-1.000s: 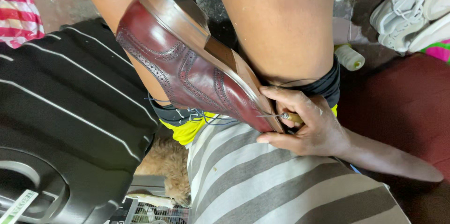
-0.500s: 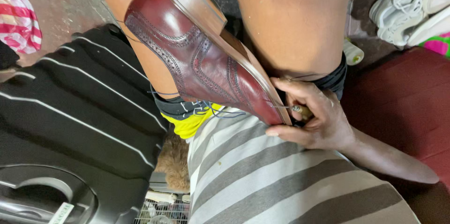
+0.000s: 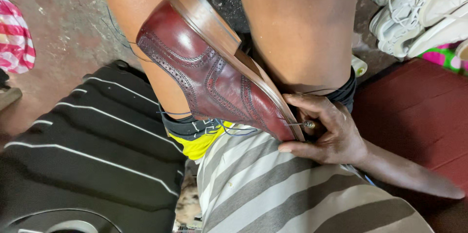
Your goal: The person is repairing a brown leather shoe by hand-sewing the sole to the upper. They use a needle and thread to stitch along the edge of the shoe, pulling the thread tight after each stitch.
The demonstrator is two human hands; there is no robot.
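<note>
Right hand [image 3: 331,133] – fingers curled tight around an awl [image 3: 304,124], its metal tip poked into the toe | dark red brogue shoe [image 3: 214,74] – squeezed between the bare knees, sole up and to the right | thread [image 3: 229,128] hangs under it | left hand – not seen | white sneakers [image 3: 414,8] top right

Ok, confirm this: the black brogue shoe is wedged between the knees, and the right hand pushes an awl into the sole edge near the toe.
Only the colour is wrong. The head view shows the brogue shoe is dark red-brown, not black. It is wedged between the knees, and the right hand pushes the awl into the sole edge near the toe.
</note>
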